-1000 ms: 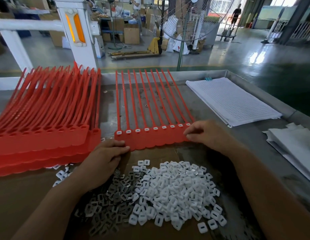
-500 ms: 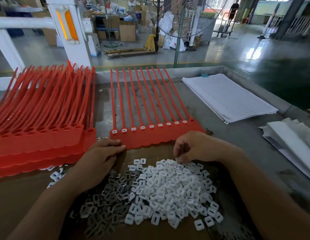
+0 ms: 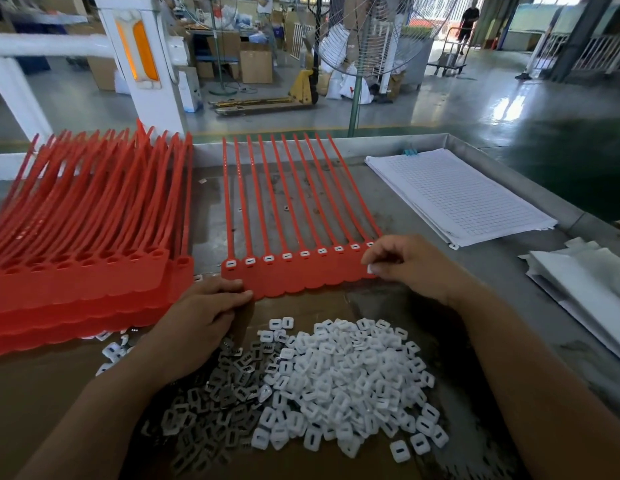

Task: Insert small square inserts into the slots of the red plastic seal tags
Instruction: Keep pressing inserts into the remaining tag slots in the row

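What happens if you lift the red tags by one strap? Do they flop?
Probably floppy: the tags have long thin straps that curve, like those in the stack. Likely light, being thin plastic. They may slide when pushed; the left hand rests on their edge, perhaps steadying them.

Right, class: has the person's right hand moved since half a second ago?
Yes. The right hand has left the heap of white square plastic inserts and gone forward to the right end of the red plastic seal-tag strip, pinching one insert.
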`<move>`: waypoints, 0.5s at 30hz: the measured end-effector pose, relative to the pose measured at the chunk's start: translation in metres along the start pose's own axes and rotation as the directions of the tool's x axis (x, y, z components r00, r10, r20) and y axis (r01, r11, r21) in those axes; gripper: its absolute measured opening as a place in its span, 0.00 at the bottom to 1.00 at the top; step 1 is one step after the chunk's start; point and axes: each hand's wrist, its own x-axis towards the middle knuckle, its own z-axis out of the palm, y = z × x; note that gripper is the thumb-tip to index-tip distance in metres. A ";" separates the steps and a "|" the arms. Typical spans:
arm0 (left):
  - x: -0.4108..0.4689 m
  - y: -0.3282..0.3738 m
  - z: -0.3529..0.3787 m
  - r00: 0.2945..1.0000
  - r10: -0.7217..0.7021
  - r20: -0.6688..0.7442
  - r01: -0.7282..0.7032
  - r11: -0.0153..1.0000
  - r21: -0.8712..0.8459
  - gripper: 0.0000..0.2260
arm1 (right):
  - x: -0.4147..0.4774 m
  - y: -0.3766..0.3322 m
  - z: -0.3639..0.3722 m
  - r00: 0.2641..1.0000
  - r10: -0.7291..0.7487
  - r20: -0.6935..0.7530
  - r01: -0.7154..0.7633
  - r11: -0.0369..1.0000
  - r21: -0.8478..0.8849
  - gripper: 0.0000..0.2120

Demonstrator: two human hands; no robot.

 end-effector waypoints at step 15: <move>-0.001 0.002 0.001 1.000 -0.003 0.007 0.003 1.000 -0.011 0.17 | 0.041 0.045 -0.015 0.905 0.218 -0.365 -0.252 0.967 -0.049 0.03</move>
